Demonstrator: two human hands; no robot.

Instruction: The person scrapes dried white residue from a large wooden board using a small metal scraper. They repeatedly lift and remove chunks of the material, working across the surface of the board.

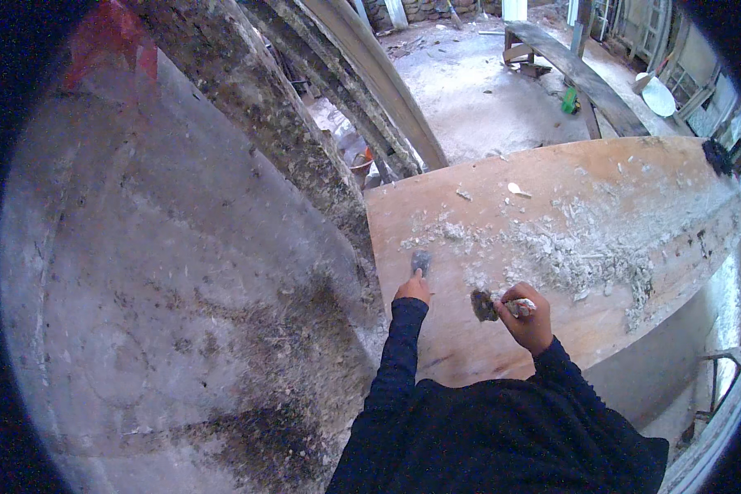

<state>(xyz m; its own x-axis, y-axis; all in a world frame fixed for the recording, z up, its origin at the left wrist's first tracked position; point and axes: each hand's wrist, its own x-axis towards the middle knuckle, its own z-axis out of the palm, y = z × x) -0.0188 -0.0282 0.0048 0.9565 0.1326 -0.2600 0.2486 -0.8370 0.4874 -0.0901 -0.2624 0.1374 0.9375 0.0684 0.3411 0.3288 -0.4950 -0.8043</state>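
My left hand is closed around a scraper, its flat grey blade pointing away from me over the board. To its right, my right hand grips the white-smeared handle of what looks like a brush, its dark, clumped end turned toward the left. Both hands are above a pale wooden board. Crumbly whitish shreds lie in a thick band across its middle and right side. A small white spoon rests near the board's far edge.
A large stained grey panel fills the left side. Rough-edged boards lean between it and the wooden board. A dark clump sits at the far right corner. Beyond stand a long plank bench, a green object and a white round object.
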